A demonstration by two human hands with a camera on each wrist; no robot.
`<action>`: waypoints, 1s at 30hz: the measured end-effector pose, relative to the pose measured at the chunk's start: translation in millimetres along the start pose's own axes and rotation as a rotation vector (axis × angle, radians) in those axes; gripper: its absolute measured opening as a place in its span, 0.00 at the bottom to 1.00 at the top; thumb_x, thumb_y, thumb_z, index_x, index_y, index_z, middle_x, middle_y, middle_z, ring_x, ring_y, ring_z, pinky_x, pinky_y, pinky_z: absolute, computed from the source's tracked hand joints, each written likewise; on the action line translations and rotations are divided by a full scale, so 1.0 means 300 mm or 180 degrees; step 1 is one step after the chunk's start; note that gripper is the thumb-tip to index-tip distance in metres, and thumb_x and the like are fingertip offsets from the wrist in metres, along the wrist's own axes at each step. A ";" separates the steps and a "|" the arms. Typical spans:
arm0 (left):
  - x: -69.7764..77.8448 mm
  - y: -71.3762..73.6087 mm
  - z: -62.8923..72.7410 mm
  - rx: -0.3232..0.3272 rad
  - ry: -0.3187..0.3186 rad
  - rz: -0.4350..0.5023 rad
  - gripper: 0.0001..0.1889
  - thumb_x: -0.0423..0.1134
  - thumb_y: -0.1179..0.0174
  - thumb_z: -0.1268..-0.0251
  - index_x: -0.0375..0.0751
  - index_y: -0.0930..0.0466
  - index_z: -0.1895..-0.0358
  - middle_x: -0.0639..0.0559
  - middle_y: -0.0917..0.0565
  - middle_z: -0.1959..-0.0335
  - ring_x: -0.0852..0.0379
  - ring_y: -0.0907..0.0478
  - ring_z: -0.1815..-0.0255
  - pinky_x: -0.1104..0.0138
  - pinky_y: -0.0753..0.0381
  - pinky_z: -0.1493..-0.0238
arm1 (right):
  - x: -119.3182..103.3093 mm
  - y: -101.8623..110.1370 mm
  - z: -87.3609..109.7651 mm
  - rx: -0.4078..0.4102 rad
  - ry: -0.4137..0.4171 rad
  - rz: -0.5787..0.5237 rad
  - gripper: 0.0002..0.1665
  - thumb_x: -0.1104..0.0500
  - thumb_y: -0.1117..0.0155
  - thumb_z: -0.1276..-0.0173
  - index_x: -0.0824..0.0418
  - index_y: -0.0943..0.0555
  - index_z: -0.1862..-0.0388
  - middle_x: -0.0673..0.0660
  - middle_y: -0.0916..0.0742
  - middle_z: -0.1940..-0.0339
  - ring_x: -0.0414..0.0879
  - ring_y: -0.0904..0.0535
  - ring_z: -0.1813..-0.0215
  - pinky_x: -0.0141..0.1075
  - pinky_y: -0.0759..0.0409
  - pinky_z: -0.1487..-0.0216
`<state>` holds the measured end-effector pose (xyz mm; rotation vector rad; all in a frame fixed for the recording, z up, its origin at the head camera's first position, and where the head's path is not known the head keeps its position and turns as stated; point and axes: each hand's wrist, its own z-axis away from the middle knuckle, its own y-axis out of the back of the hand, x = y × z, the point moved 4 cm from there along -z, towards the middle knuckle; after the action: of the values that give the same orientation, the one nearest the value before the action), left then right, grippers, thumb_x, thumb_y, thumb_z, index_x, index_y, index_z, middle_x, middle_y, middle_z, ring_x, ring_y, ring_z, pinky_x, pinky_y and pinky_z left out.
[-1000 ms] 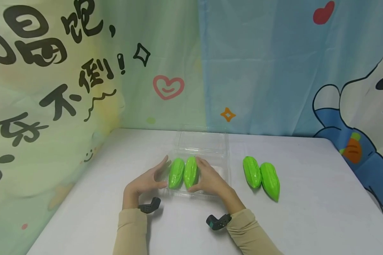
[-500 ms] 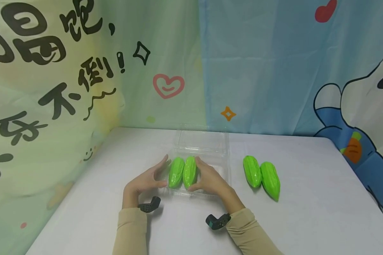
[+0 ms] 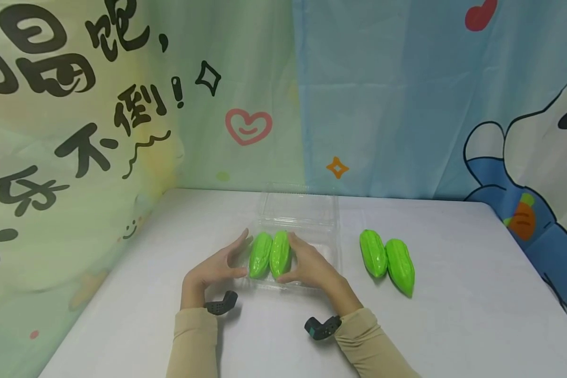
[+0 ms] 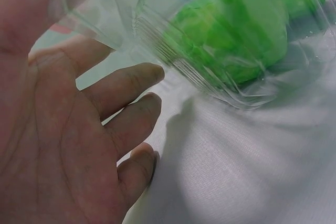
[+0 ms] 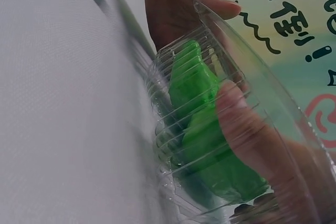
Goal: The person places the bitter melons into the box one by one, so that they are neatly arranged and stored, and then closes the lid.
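Note:
A clear plastic clamshell box [image 3: 318, 247] lies with its lid raised at the back. Inside, side by side at the left, are two glossy green ridged gourds, the left gourd [image 3: 261, 255] and the right gourd [image 3: 280, 254]. My right hand [image 3: 312, 265] reaches into the box and holds the right gourd from its right side, thumb at its near end and fingers at its far end. At the box's left wall is my left hand [image 3: 217, 268], its fingers [image 4: 123, 90] loosely extended and apart from the plastic in the left wrist view.
Two more green gourds, one on the left [image 3: 373, 254] and one on the right [image 3: 400, 268], lie touching each other on the white table [image 3: 453, 315], right of the box. A printed curtain [image 3: 368, 105] hangs behind the table.
The right gourd in the box has shifted slightly left with my right hand, closer to the left gourd. My left hand has stayed nearly still.

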<state>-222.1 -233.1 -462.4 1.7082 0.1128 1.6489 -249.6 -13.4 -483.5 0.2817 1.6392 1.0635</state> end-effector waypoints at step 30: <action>-0.079 -0.017 -0.028 0.0050 -0.0062 0.0028 0.54 0.41 0.31 0.47 0.42 0.62 0.24 0.47 0.58 0.22 0.45 0.63 0.21 0.49 0.60 0.23 | -0.028 0.125 0.026 0.0470 0.0026 -0.0076 0.64 0.37 0.26 0.51 0.59 0.48 0.24 0.57 0.40 0.23 0.56 0.45 0.24 0.53 0.39 0.27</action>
<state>-231.4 -238.6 -485.8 1.7386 0.1093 1.6414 -252.1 6.2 -449.5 0.3544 1.7273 0.9282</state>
